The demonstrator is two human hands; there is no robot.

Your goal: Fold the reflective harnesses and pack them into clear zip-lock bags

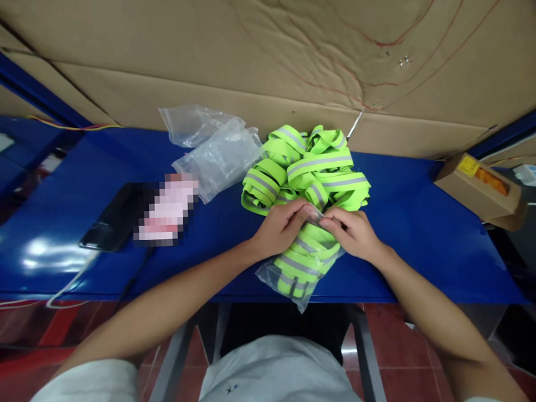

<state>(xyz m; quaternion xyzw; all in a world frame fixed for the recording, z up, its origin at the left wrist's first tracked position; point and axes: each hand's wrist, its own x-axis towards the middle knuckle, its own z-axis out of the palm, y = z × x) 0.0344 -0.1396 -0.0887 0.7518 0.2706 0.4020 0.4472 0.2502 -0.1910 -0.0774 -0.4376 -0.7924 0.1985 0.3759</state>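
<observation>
My left hand (281, 227) and right hand (354, 232) pinch the mouth of a clear bag (300, 271), packed with green straps (298, 261), at the front edge of the bench (409, 219); whether it is sealed I cannot tell. Loose straps (322, 163) lie just behind, toward the back edge.

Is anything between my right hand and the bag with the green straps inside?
Nothing visible. Your right hand is already on the bag at its upper end, opposite your left hand. The loose straps are piled beyond it, not in between.
</observation>
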